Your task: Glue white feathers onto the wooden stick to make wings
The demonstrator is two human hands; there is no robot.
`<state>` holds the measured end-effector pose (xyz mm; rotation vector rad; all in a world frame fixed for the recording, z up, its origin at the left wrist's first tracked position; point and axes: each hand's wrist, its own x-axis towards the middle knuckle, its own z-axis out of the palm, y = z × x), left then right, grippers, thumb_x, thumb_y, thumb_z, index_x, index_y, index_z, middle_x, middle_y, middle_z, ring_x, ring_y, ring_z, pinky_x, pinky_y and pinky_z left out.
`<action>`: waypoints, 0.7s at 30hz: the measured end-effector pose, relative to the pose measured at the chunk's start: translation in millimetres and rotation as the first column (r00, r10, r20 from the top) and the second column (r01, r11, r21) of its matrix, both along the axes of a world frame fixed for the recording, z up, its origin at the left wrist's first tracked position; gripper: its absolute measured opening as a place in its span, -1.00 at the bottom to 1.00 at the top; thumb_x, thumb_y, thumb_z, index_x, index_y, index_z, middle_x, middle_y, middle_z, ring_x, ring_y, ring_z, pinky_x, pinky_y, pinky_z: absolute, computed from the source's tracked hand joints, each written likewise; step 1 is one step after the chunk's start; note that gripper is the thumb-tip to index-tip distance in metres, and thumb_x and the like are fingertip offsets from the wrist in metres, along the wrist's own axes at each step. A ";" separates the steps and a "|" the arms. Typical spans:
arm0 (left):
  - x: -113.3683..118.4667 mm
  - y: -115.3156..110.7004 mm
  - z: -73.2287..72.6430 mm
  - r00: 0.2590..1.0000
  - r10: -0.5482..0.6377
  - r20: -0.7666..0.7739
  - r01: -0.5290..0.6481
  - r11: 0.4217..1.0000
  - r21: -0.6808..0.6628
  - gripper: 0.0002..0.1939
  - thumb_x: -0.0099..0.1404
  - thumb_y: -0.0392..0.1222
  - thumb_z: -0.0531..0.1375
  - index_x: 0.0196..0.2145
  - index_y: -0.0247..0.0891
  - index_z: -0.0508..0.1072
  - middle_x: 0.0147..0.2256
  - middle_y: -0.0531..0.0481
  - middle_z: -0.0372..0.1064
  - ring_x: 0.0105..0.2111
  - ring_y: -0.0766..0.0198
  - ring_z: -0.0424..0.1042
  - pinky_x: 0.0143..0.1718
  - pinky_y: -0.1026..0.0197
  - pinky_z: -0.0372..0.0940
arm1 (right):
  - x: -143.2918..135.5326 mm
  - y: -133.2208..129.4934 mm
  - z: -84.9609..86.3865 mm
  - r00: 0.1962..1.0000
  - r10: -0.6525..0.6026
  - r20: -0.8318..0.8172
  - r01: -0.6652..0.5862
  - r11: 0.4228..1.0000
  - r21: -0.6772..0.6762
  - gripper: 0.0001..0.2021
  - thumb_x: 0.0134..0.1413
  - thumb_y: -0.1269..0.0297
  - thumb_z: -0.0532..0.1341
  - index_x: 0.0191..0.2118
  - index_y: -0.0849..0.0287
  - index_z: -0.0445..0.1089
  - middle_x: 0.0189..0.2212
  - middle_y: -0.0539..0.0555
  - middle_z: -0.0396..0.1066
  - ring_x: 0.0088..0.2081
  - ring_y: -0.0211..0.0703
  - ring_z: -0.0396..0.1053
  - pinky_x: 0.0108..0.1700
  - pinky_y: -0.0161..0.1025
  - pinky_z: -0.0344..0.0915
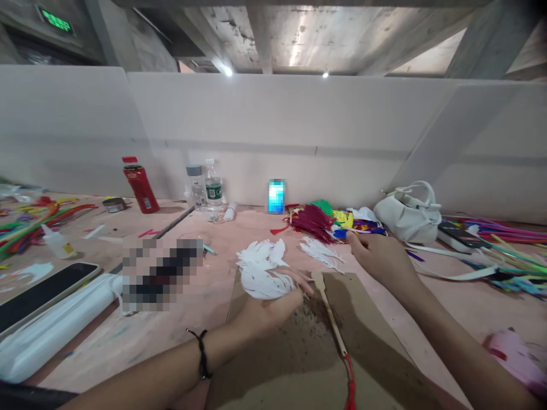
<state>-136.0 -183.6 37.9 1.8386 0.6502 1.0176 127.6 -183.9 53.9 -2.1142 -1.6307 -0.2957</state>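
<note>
My left hand (273,307), with a black cord bracelet at its wrist, grips a bunch of white feathers (262,283) by its base between thumb and fingers. Just right of it, a light wooden handle (331,319) with a red tassel (350,381) lies on a brown board (277,364). My right hand (380,256) is closed, its fingertips by a pile of coloured feathers (311,222). Whatever it may pinch is too small to make out. Between the hands, beyond the board, lie loose white feathers (322,251).
A lit phone (276,196) stands against the white partition. At back left are a red bottle (140,188) and two clear bottles (213,188). A white handbag (408,216) sits at right beside coloured strips (508,233). A white roll (55,324) and a dark phone (43,296) lie left.
</note>
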 end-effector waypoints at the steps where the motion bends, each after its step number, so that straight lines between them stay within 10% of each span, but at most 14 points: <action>1: 1.1 0.5 -2.7 1.000 -0.009 -0.002 0.009 1.000 -0.014 -0.84 0.19 -0.19 0.20 -0.44 -0.23 0.58 -0.34 -0.06 0.57 -0.23 0.11 0.52 -0.09 0.11 0.37 | 7.9 2.0 -0.4 0.998 -0.050 0.039 0.052 0.997 -0.050 -0.54 0.29 0.09 0.00 -0.57 0.11 0.39 -0.58 0.15 0.46 -0.51 -0.04 0.36 -0.46 -0.20 -0.05; 8: 4.8 4.1 -20.4 0.996 -0.030 -0.079 0.028 0.999 -0.022 -0.83 0.27 -0.13 0.25 -0.43 -0.25 0.55 -0.39 -0.01 0.52 -0.31 0.20 0.46 -0.27 0.23 0.29 | 42.9 5.3 -1.7 0.990 -0.098 0.101 0.103 0.993 -0.050 -0.67 0.08 0.33 0.19 -0.07 0.10 0.61 -0.15 0.20 0.60 -0.21 0.09 0.51 -0.35 -0.20 0.16; 12: 9.2 3.1 -36.0 0.996 0.007 -0.084 -0.011 0.999 -0.050 -0.87 0.26 -0.22 0.24 -0.29 -0.23 0.60 -0.27 -0.05 0.58 -0.22 0.18 0.50 -0.21 0.23 0.31 | 42.9 23.5 0.7 0.991 -0.089 0.104 0.098 0.991 -0.092 -0.69 0.19 0.15 0.14 -0.36 0.13 0.61 -0.39 0.23 0.58 -0.35 0.10 0.49 -0.40 -0.18 0.09; 15: 12.7 3.4 -46.5 0.992 0.057 -0.112 -0.069 0.992 -0.104 -0.86 0.21 -0.29 0.24 -0.31 -0.23 0.61 -0.28 -0.05 0.59 -0.25 0.18 0.50 -0.19 0.22 0.33 | 35.0 59.0 3.5 0.996 0.007 0.094 0.002 0.996 -0.093 -0.58 0.26 0.07 0.09 -0.48 0.16 0.52 -0.46 0.23 0.54 -0.37 0.05 0.47 -0.37 -0.20 0.12; 21: 11.6 4.9 -51.7 0.986 0.128 -0.110 -0.146 0.976 -0.164 -0.78 0.15 -0.36 0.22 -0.28 -0.23 0.64 -0.23 -0.06 0.59 -0.24 0.16 0.50 -0.16 0.19 0.34 | 1.1 166.2 5.8 0.949 0.315 0.028 -0.314 0.948 -0.048 -0.76 0.13 0.41 0.24 -0.06 0.21 0.44 -0.14 0.15 0.55 -0.16 -0.08 0.45 -0.17 -0.26 0.25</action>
